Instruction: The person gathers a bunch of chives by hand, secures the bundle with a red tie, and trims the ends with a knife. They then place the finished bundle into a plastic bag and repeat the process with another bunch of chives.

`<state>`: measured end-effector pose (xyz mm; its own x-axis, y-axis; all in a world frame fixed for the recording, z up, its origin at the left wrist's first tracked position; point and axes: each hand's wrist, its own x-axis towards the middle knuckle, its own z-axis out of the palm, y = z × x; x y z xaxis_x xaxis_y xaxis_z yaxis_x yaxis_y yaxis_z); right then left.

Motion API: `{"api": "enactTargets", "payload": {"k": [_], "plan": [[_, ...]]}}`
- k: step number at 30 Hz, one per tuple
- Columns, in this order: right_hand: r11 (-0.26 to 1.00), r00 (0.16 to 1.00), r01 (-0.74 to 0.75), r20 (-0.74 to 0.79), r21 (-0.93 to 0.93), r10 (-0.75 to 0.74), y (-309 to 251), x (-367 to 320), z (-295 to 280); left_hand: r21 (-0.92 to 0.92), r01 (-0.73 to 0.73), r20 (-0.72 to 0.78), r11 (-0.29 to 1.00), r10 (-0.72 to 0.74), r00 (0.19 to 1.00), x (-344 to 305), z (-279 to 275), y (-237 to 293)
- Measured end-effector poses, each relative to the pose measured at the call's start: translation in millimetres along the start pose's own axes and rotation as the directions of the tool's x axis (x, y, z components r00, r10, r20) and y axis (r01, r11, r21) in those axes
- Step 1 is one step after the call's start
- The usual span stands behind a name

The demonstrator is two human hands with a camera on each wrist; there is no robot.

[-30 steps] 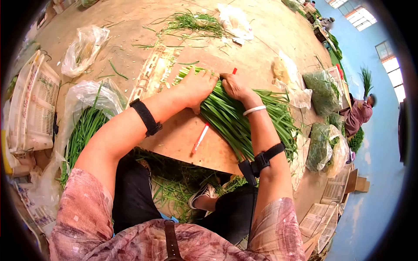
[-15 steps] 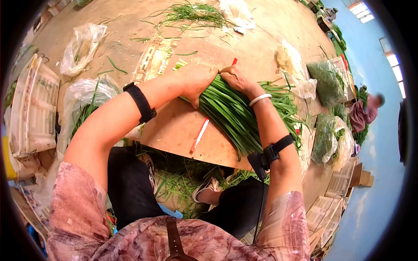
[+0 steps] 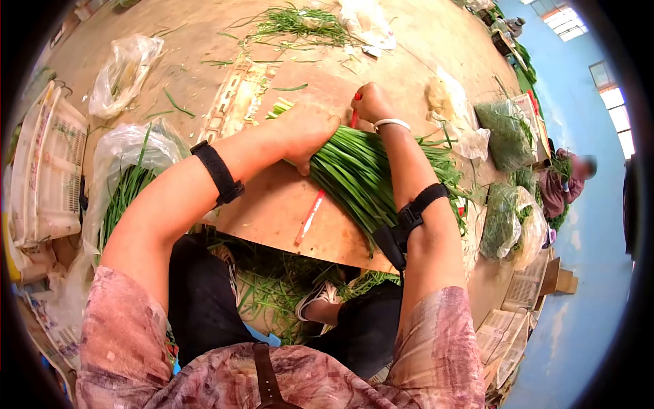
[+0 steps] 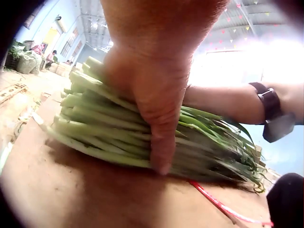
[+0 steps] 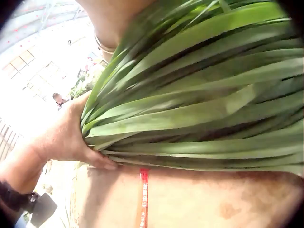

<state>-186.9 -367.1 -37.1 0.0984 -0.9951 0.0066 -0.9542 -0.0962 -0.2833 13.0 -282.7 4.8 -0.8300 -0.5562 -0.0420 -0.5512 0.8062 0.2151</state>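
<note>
A thick bunch of garlic chives (image 3: 357,177) lies across a brown board (image 3: 262,211), its pale cut ends to the far left. My left hand (image 3: 310,133) grips it near those ends; the left wrist view shows the thumb (image 4: 164,147) pressed down its near side. A red-and-white strip (image 3: 310,217) runs under the bunch, and its near end lies loose on the board. Just beyond the bunch, my right hand (image 3: 373,103) pinches the strip's red far end. In the right wrist view the leaves hide most of the right hand.
A plastic bag of chives (image 3: 126,194) stands at the left, near white crates (image 3: 54,170). Loose chives (image 3: 300,24) lie on the floor ahead. Filled bags (image 3: 504,136) line the right, where another person (image 3: 562,184) sits by the blue wall.
My right hand has left the top of the bunch, moved slightly away from me and taken hold of the strip's far end. My left hand keeps its grip on the chives.
</note>
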Motion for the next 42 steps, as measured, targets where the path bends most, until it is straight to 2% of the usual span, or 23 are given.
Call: {"api": "enactTargets", "payload": {"k": [2,4,6,7,9,10,11,13,14,15,17,20,23,25,28,30,32,33,35,38,41,42], "plan": [[0.995,0.998,0.053,-0.02,0.086,-0.052,-11,-7,-10,0.004,-0.023,-0.006,1.0,0.023,1.0,-2,1,3],[0.99,0.998,0.067,-0.015,0.122,-0.066,-22,-11,-15,0.135,0.007,-0.087,0.991,0.005,0.996,-4,3,6],[0.981,0.995,0.1,-0.038,0.165,-0.095,-31,-19,-22,0.128,-0.009,-0.093,0.992,0.021,0.995,-4,6,3],[0.981,0.995,0.103,-0.034,0.163,-0.099,-36,-26,-26,0.123,-0.024,-0.094,0.992,0.036,0.995,-5,8,2],[0.965,0.955,0.263,-0.147,0.016,-0.257,-40,-38,-35,0.106,0.002,-0.083,0.994,0.007,0.997,-6,7,5],[0.944,0.93,0.328,-0.179,0.016,-0.32,-43,-47,-41,0.093,0.027,-0.071,0.995,-0.021,0.997,-5,6,6],[0.945,0.931,0.326,-0.178,0.016,-0.318,-49,-59,-47,0.092,0.025,-0.07,0.995,-0.019,0.997,-5,8,5],[0.934,0.92,0.344,-0.161,-0.098,-0.356,-61,-86,-52,-0.028,0.034,-0.101,0.999,-0.036,0.994,-5,10,3],[0.901,0.884,0.412,-0.179,-0.136,-0.432,-59,-95,-46,-0.03,0.029,-0.098,0.999,-0.032,0.995,-5,9,3],[0.902,0.885,0.41,-0.179,-0.136,-0.429,-58,-99,-43,-0.011,0.049,-0.084,0.999,-0.049,0.995,-4,8,2],[0.851,0.81,0.525,-0.286,-0.035,-0.512,-55,-108,-34,0.008,0.065,-0.061,0.998,-0.065,0.996,-3,10,1],[0.866,0.83,0.5,-0.288,0.006,-0.477,-52,-110,-29,0.02,0.039,-0.076,0.999,-0.038,0.996,-1,12,-1],[0.881,0.842,0.473,-0.306,0.021,-0.445,-51,-113,-24,0.067,0.078,0.008,0.995,-0.079,0.997,-1,11,1],[0.884,0.843,0.466,-0.322,0.034,-0.432,-51,-115,-22,0.08,0.029,-0.118,0.996,-0.02,0.993,-3,13,-1],[0.914,0.861,0.403,-0.321,-0.042,-0.394,-60,-130,-27,0.058,0.037,-0.043,0.998,-0.034,0.999,1,10,-2],[0.929,0.773,0.357,-0.528,-0.097,-0.352,-84,-167,-47,0.03,0.037,-0.008,0.999,-0.037,0.999,2,4,-2],[0.954,0.852,0.287,-0.43,-0.089,-0.297,-84,-205,-42,-0.008,0.045,0.004,0.999,-0.045,0.999,1,3,1],[0.942,0.869,0.327,-0.367,-0.08,-0.333,-78,-220,-24,-0.013,0.043,-0.002,0.999,-0.043,0.999,1,2,1],[0.965,0.963,0.243,-0.094,-0.101,-0.252,-81,-250,3,-0.011,0.044,0.014,0.999,-0.044,0.999,2,2,0],[0.934,0.92,0.349,-0.162,-0.079,-0.357,-79,-254,23,-0.015,-0.003,-0.055,1.0,0.002,0.998,4,7,-4],[0.917,0.893,0.397,-0.216,-0.037,-0.396,-80,-247,30,0.004,0.038,-0.021,0.999,-0.038,0.999,5,2,-2],[0.908,0.861,0.417,-0.299,-0.052,-0.412,-79,-245,37,0.006,0.029,-0.032,1.0,-0.029,0.999,5,0,-1]]}}
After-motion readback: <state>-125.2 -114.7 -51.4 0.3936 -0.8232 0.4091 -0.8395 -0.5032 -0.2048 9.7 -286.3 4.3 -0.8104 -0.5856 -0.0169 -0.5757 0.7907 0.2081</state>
